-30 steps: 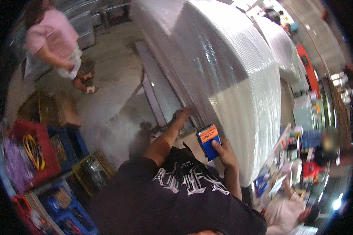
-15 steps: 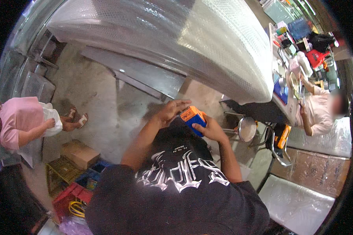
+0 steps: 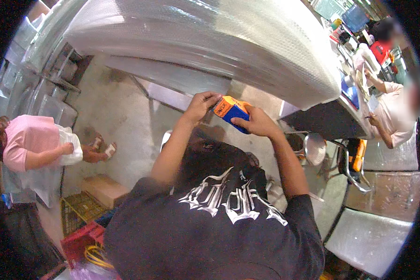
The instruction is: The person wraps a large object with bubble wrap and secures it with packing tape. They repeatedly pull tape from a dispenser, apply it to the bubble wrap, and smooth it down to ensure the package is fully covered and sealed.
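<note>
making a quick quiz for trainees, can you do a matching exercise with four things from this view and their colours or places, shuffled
Things
1. small box-shaped item
2. coiled cord
3. cardboard box
4. large bubble-wrapped bundle

Colours or places
A. yellow, at the red crate
B. whitish, across the top of the picture
C. blue and orange, in the right hand
D. plain brown

Pairs: 1-C, 2-A, 3-D, 4-B
</note>
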`<state>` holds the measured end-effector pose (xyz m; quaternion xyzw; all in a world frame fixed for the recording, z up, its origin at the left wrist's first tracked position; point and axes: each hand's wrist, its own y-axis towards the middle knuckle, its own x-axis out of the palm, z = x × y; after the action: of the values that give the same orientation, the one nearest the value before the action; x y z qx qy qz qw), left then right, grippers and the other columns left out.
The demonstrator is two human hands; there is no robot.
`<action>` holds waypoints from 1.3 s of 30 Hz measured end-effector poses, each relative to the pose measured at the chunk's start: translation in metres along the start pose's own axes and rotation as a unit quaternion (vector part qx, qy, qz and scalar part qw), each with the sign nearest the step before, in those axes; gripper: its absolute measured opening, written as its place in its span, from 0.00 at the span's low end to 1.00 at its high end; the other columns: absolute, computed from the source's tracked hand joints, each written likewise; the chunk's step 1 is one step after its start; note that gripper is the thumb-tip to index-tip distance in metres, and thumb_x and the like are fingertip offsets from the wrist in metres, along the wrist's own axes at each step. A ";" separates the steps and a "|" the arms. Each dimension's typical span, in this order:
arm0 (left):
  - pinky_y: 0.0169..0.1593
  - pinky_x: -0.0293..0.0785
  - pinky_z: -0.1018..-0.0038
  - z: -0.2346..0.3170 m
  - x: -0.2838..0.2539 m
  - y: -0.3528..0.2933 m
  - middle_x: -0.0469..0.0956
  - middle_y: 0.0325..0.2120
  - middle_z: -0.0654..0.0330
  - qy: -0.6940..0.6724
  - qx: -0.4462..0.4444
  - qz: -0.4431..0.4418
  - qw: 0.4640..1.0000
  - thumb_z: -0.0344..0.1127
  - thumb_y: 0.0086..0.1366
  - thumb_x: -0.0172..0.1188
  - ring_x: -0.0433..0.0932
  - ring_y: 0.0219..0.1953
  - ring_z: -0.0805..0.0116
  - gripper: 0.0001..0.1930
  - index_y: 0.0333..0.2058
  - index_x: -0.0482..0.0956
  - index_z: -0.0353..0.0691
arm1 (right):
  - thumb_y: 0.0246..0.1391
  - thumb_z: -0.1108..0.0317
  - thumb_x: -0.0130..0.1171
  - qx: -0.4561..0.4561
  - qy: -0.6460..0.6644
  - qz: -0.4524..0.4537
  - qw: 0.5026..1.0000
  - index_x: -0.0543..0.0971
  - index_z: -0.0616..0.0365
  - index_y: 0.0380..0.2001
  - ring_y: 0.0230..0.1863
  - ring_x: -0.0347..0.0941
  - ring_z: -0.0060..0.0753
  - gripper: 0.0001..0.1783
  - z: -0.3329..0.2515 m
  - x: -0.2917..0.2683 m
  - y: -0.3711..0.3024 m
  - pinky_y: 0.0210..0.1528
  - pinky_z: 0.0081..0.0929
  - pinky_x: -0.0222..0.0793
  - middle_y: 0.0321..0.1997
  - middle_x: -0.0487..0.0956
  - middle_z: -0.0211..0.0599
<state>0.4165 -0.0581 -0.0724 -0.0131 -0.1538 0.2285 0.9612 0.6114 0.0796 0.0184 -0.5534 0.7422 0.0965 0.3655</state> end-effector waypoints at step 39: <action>0.60 0.57 0.53 -0.060 -0.233 0.251 0.61 0.57 0.42 0.235 0.081 0.714 0.655 0.44 0.77 0.43 0.62 0.55 0.45 0.24 0.62 0.58 0.34 | 0.54 0.40 0.61 0.251 -0.253 0.315 0.880 0.78 0.71 0.41 0.35 0.84 0.52 0.36 -0.017 0.122 0.223 0.43 0.45 0.77 0.32 0.84 0.53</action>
<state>0.1274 0.0661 -0.2208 -0.0938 0.1529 0.8450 0.5038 0.3905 0.0608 -0.1070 -0.1369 0.7591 0.1538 0.6176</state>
